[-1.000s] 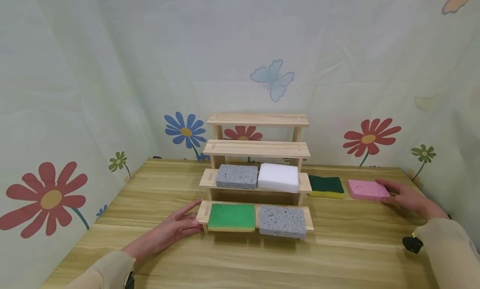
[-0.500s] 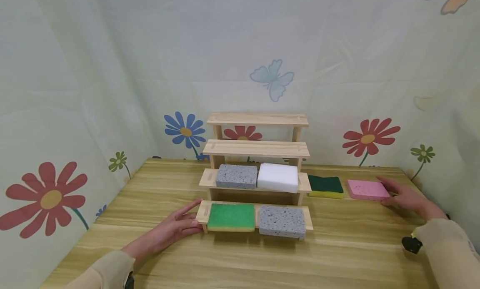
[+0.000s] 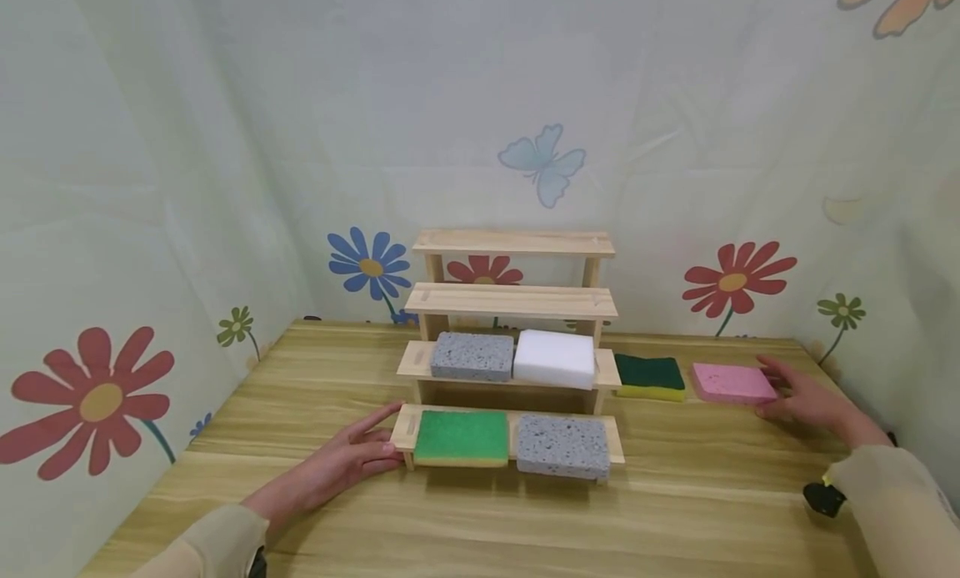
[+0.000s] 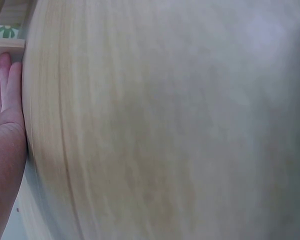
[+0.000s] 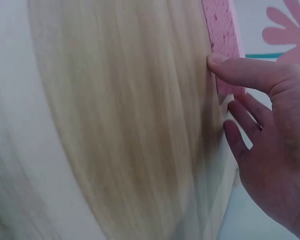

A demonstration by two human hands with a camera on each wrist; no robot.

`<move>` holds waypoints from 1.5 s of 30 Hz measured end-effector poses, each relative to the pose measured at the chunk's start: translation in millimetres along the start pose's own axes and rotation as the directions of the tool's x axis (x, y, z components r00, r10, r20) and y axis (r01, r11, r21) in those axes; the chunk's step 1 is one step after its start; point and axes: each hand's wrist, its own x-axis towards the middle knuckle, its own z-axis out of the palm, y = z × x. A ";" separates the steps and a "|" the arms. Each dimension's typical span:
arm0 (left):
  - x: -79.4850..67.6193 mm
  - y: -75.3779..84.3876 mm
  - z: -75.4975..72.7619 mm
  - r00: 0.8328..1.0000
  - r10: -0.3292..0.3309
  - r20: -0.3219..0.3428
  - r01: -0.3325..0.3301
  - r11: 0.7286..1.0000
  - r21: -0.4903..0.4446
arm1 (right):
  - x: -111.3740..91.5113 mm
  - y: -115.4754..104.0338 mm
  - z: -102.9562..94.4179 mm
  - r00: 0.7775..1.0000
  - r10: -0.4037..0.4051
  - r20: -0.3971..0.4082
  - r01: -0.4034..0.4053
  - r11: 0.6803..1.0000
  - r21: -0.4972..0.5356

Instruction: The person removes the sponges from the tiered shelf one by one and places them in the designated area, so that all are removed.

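My left hand rests against the left end of a stepped wooden rack, fingers fairly straight at the lowest step. In the left wrist view those fingers reach to the board's edge. On the table at the right lies a pink sponge. My right hand is at its right end, thumb by the near corner and forefinger by the far one. In the right wrist view the thumb overlaps the sponge's side, while the other fingers are loosely bent beside its end.
A green sponge and a speckled grey sponge sit on the lowest step. Above them are another grey sponge and a white sponge. A dark green and yellow sponge lies right of the rack. Flowered cloth hangs behind the table.
The right thumb and forefinger have spread slightly apart at the pink sponge's end, the thumb coming nearer the front. The left hand stays at the rack. The head view tips up a little.
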 end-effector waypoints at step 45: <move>0.2 -0.3 2.4 1.000 -0.012 -0.025 0.012 1.000 0.011 | 1.6 -285.4 18.7 0.826 -0.470 -0.311 0.494 0.870 -0.004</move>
